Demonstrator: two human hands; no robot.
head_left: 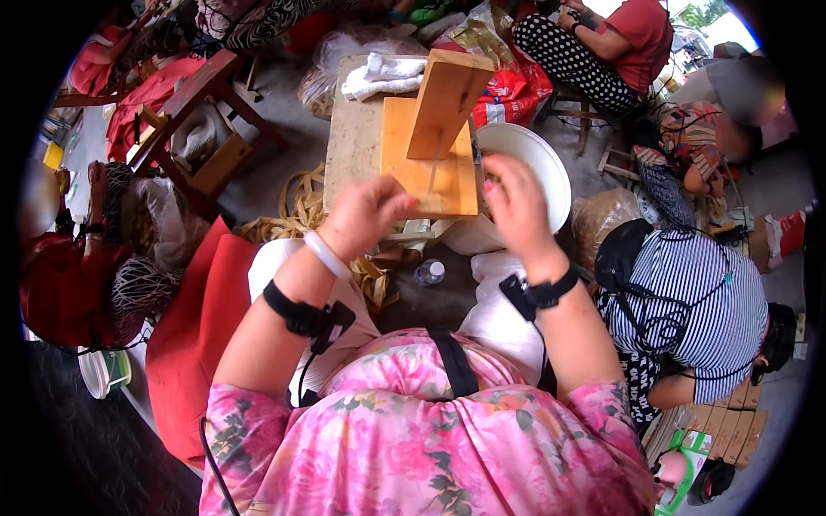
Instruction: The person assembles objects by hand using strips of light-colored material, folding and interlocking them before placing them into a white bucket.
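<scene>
On bench (347, 138): wooden stand (440, 110) ahead, base (397, 153) long axis pointing away | left hand (363, 215) curled, nearer, at near-left corner | right hand (520, 205) loosely bent, off right side | pinch: can't tell

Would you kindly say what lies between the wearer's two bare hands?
In the head view, the near end of the flat orange wooden board lies between the left hand and the right hand.

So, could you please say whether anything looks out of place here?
Perhaps the clear bottle on the floor between the person's legs, where it might get knocked; tan strips also lie tangled nearby.
</scene>
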